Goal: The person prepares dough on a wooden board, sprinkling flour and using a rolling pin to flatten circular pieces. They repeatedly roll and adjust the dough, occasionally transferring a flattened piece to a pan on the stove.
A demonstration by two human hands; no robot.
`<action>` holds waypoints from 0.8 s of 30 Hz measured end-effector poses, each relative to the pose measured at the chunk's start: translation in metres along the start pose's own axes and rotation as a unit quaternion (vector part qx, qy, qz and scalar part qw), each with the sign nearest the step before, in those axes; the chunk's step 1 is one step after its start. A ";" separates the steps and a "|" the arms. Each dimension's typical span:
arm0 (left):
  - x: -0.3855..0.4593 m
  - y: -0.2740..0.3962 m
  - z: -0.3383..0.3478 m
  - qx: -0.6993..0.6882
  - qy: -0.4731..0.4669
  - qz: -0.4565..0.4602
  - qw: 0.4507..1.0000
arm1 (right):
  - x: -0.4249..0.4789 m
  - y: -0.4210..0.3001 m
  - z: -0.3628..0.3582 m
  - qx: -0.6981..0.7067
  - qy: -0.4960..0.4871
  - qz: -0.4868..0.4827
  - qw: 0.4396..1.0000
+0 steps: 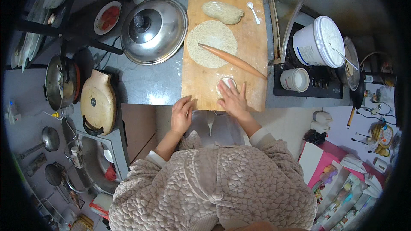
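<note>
My right hand (236, 102) lies palm down on a small floured dough disc (224, 83), fingers spread, at the front of a wooden cutting board (199, 83). My left hand (182, 115) rests with loosely bent fingers at the board's left front corner and holds nothing that I can see. Behind the right hand, a tapered wooden rolling pin (236, 61) lies slanted, one end over a large, flat, speckled dough round (205, 46). An oblong lump of dough (221, 11) sits at the back of the board, with a small white spoon (253, 12) to its right.
A domed metal pan lid (170, 38) stands left of the board. Farther left are a plate of red food (107, 19) and an electric griddle (99, 102). Right of the board, a white bucket (310, 45) and a small tub (294, 80) stand on a black cooktop (279, 93).
</note>
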State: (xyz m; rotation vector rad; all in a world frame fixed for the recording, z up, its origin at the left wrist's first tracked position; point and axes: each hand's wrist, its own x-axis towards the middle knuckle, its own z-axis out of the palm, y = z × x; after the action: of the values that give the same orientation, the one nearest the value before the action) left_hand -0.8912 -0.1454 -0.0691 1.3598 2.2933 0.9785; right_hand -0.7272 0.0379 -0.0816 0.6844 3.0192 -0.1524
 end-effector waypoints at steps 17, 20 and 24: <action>0.017 0.042 0.028 -0.021 0.005 0.007 1.000 | -0.030 0.053 -0.045 0.199 0.055 0.064 0.976; 0.020 0.047 0.037 -0.028 0.001 0.005 1.000 | -0.050 0.117 -0.058 0.275 0.252 0.105 0.922; 0.019 0.057 0.047 -0.029 0.013 0.003 0.999 | -0.055 0.195 -0.124 0.176 0.239 0.296 0.908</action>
State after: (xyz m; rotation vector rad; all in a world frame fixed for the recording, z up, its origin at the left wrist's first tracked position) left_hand -0.8377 -0.0918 -0.0627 1.3387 2.2628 1.0630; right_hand -0.5953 0.2027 0.0283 1.8815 3.0395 -0.5868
